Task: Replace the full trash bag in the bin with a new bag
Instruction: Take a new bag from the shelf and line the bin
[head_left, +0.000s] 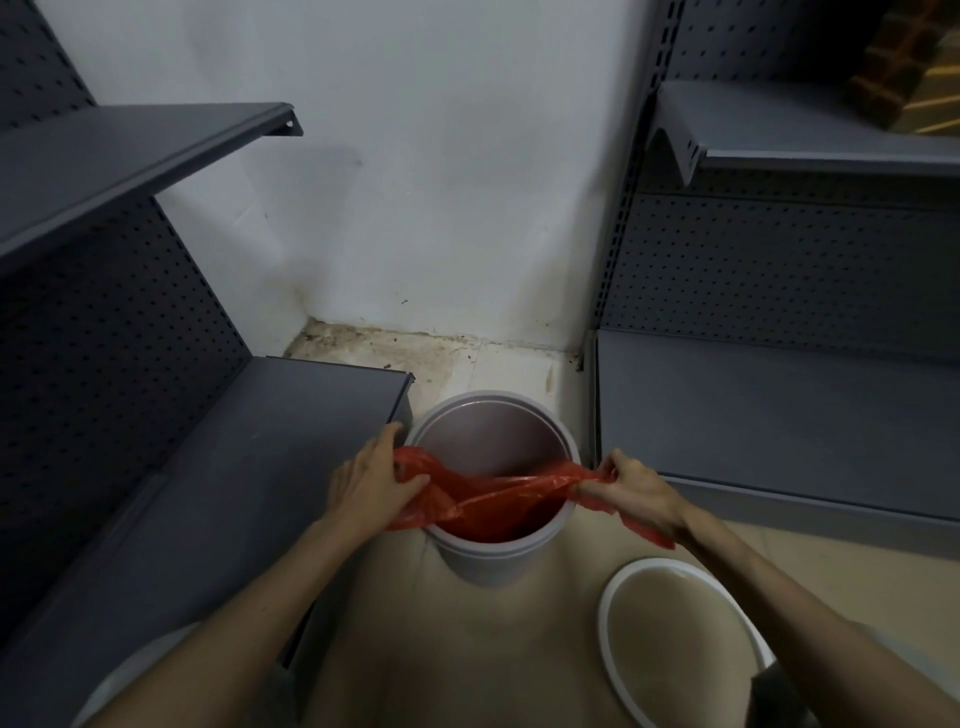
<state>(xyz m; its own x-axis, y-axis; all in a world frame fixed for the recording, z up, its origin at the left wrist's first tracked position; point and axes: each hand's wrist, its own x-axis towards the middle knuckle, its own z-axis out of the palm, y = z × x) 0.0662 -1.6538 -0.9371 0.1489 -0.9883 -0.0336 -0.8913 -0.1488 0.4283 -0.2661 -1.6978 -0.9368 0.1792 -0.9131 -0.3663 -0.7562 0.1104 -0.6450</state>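
A round white bin (488, 556) stands on the floor between two grey shelf units. A red plastic bag (498, 499) hangs inside its near half, its mouth stretched across the opening. My left hand (371, 480) grips the bag's edge at the bin's left rim. My right hand (631, 488) pinches the other edge at the right rim, with a strip of red plastic trailing below my wrist. The far inner wall of the bin is bare.
A white ring (670, 639), open in the middle, lies on the floor at the near right. Grey metal shelves (249, 467) stand close on the left and more shelves (779, 415) on the right. A stained white wall (415, 208) closes the corner behind.
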